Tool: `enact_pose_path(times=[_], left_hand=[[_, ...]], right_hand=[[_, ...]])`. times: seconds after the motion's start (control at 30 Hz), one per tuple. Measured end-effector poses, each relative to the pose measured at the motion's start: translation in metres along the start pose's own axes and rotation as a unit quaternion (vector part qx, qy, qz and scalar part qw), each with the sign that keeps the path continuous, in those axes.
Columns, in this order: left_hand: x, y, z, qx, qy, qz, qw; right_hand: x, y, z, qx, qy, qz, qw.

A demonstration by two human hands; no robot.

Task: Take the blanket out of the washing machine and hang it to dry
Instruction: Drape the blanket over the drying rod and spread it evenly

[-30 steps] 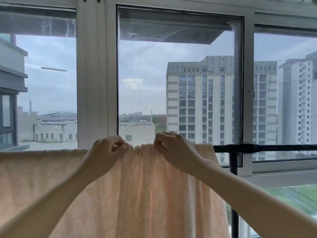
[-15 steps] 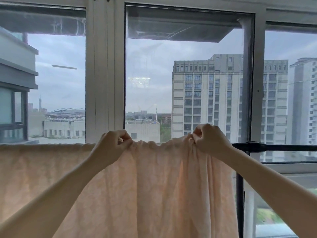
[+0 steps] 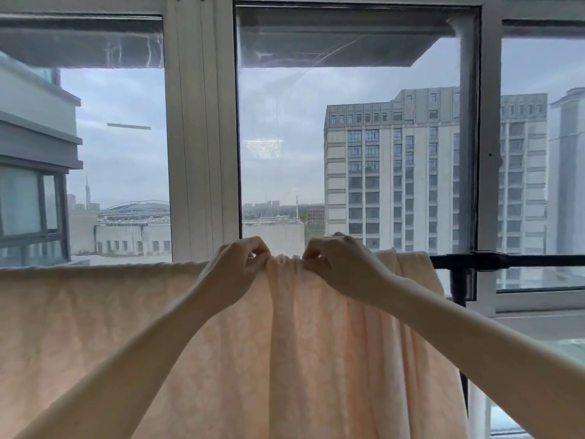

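Peach blanket (image 3: 221, 343) draped over black rail (image 3: 522, 260) before white-framed window (image 3: 202, 137); bunched top edge pinched by left hand (image 3: 234, 270) and right hand (image 3: 342, 267), close together; high-rise blocks seen through glass

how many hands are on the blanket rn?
2. The left hand pinches the top edge of the blanket just left of the bunched middle; the right hand pinches it just right of that.
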State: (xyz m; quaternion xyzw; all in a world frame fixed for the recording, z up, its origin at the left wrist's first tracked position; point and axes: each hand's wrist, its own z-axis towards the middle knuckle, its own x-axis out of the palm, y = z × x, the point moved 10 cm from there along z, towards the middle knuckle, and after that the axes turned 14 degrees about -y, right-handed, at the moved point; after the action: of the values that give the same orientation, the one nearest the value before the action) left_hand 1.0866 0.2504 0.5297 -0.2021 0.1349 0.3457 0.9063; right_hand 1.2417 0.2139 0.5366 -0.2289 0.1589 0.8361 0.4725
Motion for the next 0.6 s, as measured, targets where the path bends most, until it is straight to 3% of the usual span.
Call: enact_pose_path(times=[0.13,0.33,0.47,0.53,0.6], left_hand=[[-0.021,0.02,-0.01,0.045,-0.011,0.054,0.997],[-0.041,0.044,0.006,0.005,-0.044,0.084,0.996],[-0.054,0.055,0.04,-0.052,-0.107,0.083,0.989],[-0.047,0.062,0.047,-0.088,-0.087,0.083,0.989],[-0.03,0.062,0.041,-0.097,-0.037,0.078,0.992]], right_hand=[[-0.011,-0.004,0.0,0.0,-0.039,-0.021,0.999],[-0.024,-0.014,0.026,0.046,-0.09,-0.026,0.995],[-0.032,-0.029,0.052,0.086,-0.146,-0.038,0.985],[-0.023,-0.034,0.059,0.097,-0.133,-0.031,0.986],[0.0,-0.033,0.056,0.098,-0.065,-0.016,0.993]])
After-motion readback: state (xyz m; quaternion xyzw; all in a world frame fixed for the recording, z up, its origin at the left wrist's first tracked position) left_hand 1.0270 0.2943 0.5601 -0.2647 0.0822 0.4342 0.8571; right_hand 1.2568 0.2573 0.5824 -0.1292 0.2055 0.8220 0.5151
